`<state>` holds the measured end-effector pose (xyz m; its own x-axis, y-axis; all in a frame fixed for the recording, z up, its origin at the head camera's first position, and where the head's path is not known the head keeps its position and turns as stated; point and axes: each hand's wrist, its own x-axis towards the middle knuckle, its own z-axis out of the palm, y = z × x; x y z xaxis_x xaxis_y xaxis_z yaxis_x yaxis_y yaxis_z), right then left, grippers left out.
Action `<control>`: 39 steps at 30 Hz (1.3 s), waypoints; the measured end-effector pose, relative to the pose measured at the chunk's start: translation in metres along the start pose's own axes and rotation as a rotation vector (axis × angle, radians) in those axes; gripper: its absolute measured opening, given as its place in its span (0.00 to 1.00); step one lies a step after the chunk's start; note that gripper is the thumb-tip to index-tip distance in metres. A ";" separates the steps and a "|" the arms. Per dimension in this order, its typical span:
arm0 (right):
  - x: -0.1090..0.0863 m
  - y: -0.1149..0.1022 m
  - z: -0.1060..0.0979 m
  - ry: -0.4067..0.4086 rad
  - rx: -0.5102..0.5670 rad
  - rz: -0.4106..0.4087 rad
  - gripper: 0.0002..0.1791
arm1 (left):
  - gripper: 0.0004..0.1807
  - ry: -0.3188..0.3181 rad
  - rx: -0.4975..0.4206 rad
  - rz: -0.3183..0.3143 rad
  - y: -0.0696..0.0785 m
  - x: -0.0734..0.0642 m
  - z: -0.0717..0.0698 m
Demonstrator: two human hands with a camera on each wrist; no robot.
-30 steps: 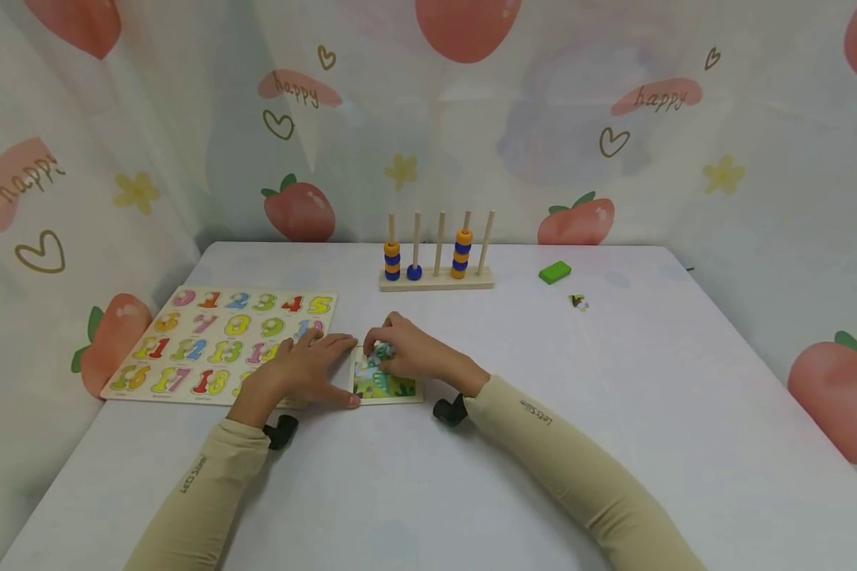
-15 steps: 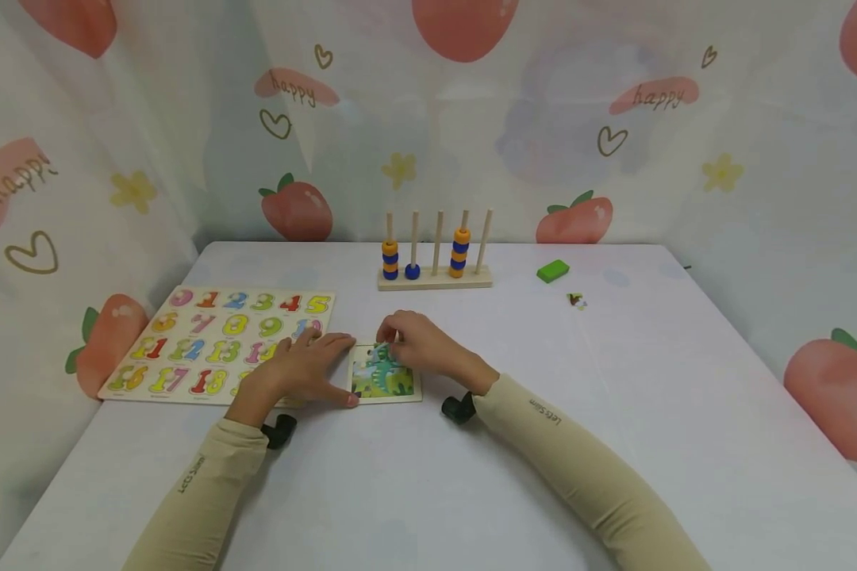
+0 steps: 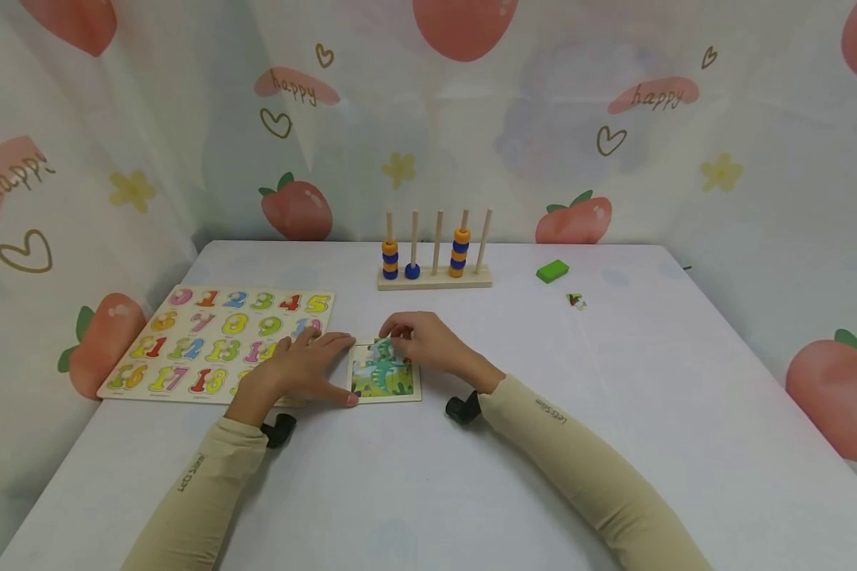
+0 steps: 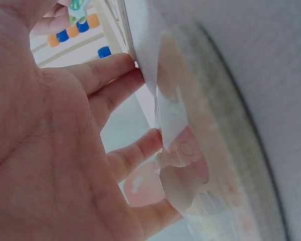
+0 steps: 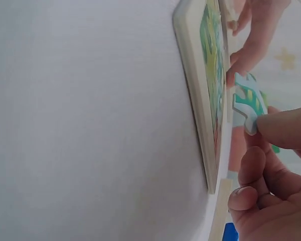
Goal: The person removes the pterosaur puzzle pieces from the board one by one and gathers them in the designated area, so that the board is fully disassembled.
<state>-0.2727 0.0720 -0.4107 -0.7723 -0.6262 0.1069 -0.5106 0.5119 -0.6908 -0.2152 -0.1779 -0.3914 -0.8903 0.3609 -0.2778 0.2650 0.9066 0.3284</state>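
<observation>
A white table (image 3: 400, 484) carries everything. A number board (image 3: 213, 342) lies flat at its left, with a small dinosaur puzzle (image 3: 389, 399) near the board's right side. Toward the back stands a wooden bead rack (image 3: 434, 281); farther right lie a green block (image 3: 553, 271) and, just nearer, a loose puzzle piece (image 3: 576, 301).

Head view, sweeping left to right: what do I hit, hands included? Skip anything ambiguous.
Number board → left hand → dinosaur puzzle → right hand → green block → loose puzzle piece.
</observation>
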 end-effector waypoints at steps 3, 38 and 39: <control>-0.003 0.001 -0.003 0.021 0.022 0.018 0.09 | 0.57 0.000 -0.001 0.009 -0.001 0.000 0.000; -0.043 0.040 -0.043 0.243 0.230 0.241 0.12 | 0.58 -0.003 -0.020 -0.011 0.002 -0.003 0.002; -0.044 0.041 -0.044 0.250 0.242 0.245 0.12 | 0.58 -0.001 -0.021 -0.013 0.002 -0.003 0.002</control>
<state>-0.2767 0.1466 -0.4121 -0.9431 -0.3255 0.0680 -0.2196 0.4563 -0.8623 -0.2109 -0.1765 -0.3919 -0.8934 0.3489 -0.2831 0.2450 0.9065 0.3438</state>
